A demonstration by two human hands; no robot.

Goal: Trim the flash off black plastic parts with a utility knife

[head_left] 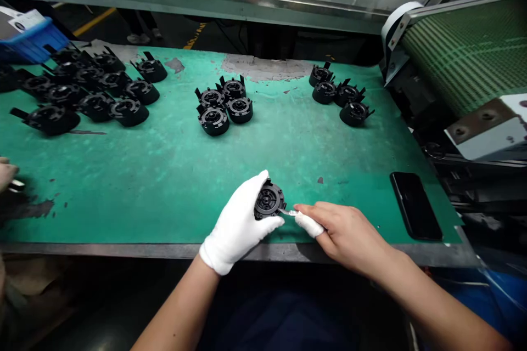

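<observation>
In a white glove, my left hand (241, 216) grips a round black plastic part (268, 200) near the front of the green table, its ribbed round face turned up. My right hand (335, 225) is bare except for a white cover on the thumb. Between that thumb and the forefinger it pinches a small metal blade (290, 212), whose tip meets the lower right rim of the black part. Most of the blade's handle is hidden inside my right hand.
Similar black parts stand in groups at the left (96, 104), the middle (214, 120) and the right (354, 112) of the green table (164, 175). A phone (415, 205) lies at right. Beyond it is a green conveyor belt (473, 49). Another person's hand (6, 173) shows at the left edge.
</observation>
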